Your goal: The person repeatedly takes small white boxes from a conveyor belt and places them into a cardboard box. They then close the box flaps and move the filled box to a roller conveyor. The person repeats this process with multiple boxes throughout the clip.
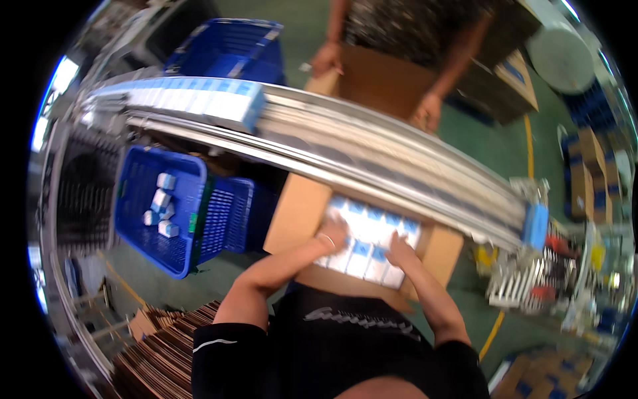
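Reaching into open cardboard box (297,209), head view: left hand (334,234) over left side of white-blue packs (359,266), right hand (400,252) toward right; packs inside box, rows running left-right, neither hand clearly nearer. Fingers blurred, can't tell grip.

The head camera, left unit of a side-by-side fisheye pair, is worn on the person's head and faces downward. The wearer's black shirt (319,352) occupies the nearest, lower edge; the open carton (297,211) lies close at centre, the conveyor (375,154) beyond.
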Action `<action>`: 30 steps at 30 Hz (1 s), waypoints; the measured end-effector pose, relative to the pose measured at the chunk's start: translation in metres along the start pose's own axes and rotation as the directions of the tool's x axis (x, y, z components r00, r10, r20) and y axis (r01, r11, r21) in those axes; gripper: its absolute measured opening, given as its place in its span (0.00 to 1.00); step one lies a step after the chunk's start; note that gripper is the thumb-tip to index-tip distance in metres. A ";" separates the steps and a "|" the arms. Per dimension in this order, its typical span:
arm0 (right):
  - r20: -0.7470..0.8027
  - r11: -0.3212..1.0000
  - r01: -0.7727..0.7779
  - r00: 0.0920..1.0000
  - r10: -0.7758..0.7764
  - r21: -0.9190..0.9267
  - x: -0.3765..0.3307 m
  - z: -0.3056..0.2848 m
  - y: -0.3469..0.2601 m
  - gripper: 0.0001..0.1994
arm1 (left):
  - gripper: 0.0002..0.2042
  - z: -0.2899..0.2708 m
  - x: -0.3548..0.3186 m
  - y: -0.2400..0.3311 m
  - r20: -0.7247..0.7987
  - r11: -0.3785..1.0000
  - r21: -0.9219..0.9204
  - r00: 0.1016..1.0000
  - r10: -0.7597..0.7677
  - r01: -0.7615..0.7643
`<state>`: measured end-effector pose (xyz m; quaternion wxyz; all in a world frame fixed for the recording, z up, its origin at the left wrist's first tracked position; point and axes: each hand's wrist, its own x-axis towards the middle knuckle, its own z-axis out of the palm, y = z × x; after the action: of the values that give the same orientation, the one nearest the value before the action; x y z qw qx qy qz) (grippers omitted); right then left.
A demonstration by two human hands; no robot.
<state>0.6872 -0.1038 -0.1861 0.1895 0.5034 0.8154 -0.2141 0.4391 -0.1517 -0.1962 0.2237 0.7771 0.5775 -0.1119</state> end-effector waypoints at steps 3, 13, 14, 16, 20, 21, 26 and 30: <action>-0.175 0.946 0.276 0.953 -0.248 0.167 -0.027 -0.122 -0.051 0.26 | 0.24 -0.126 -0.047 -0.029 -0.044 0.695 -0.709 0.992 0.122 -0.117; -0.592 0.807 0.131 0.749 0.300 0.575 0.043 -0.197 -0.106 0.12 | 0.37 -0.248 -0.111 -0.451 -0.636 0.509 -0.484 0.113 -0.764 0.712; -0.590 0.808 0.109 0.740 0.323 0.579 0.045 -0.197 -0.102 0.12 | 0.40 -0.266 -0.105 -0.443 -0.539 0.490 -0.484 0.194 -0.820 0.725; -0.590 0.847 0.082 0.752 0.294 0.526 0.045 -0.198 -0.097 0.12 | 0.44 -0.276 -0.105 -0.450 -0.389 0.539 -0.543 0.377 -0.841 0.643; -0.531 0.828 0.058 0.792 0.303 0.558 0.050 -0.196 -0.089 0.13 | 0.50 -0.292 -0.085 -0.398 -0.244 0.635 -0.594 0.641 -0.728 0.495; -0.530 0.816 0.084 0.796 0.291 0.572 0.050 -0.199 -0.090 0.16 | 0.52 -0.292 -0.075 -0.382 -0.184 0.623 -0.674 0.726 -0.663 0.398; -0.411 0.587 0.119 0.822 0.395 0.801 0.095 -0.218 -0.057 0.34 | 0.45 -0.242 0.026 -0.197 -0.375 0.758 -0.625 0.779 -0.502 0.188; -0.432 0.355 0.300 0.813 0.390 0.885 0.045 -0.226 -0.016 0.33 | 0.36 -0.255 0.016 -0.129 -0.535 0.740 -0.667 0.751 -0.388 -0.092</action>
<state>0.6331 0.0450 -0.0180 -0.3822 0.5815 0.5453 -0.4674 0.3002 0.0138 -0.0079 0.2590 0.5847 0.6831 0.3526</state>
